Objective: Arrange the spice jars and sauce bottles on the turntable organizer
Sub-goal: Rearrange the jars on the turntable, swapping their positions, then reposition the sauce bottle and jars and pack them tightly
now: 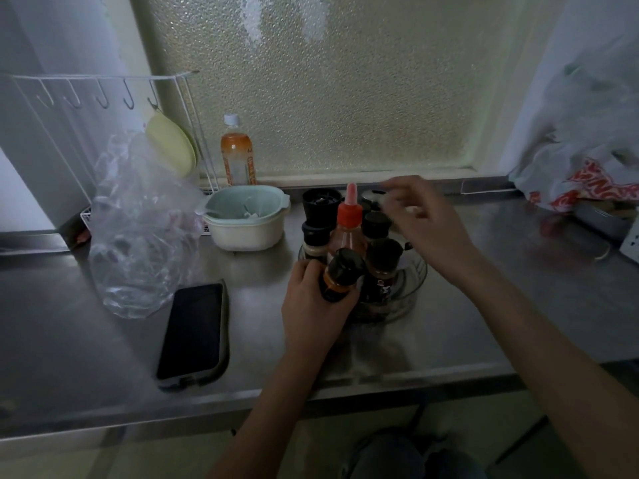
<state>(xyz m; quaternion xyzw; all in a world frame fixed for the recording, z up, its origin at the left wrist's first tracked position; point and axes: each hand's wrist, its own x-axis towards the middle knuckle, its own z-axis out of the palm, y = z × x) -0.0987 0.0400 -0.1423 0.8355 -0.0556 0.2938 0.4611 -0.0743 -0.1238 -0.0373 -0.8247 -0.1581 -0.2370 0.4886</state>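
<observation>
The left hand (313,299) grips a black-capped spice jar with an orange band (340,275), fingers curled round its lower body, the jar tilted toward the person at the near left edge of the turntable organizer (413,276). The right hand (423,219) hovers above the far right side of the organizer, wrist raised and fingers pointing left; it is motion-blurred, and whether it holds anything cannot be told. Between the hands, the clear round organizer holds a tight cluster of upright containers: a sauce bottle with a red nozzle cap (350,219) at the centre, a tall black grinder (320,203) beyond it to the left, and a dark-capped jar with a dark label (383,267) just right of the gripped jar. Other dark-capped jars stand behind; their contents are not legible. Left of the left hand, a pale bowl (247,219) rests on the steel counter (484,323), contents indistinct. Nearer the person lies a dark phone (192,331), with a crumpled clear plastic bag (138,236) beyond it. A drink bottle with orange liquid (238,153) stands at the window.
</observation>
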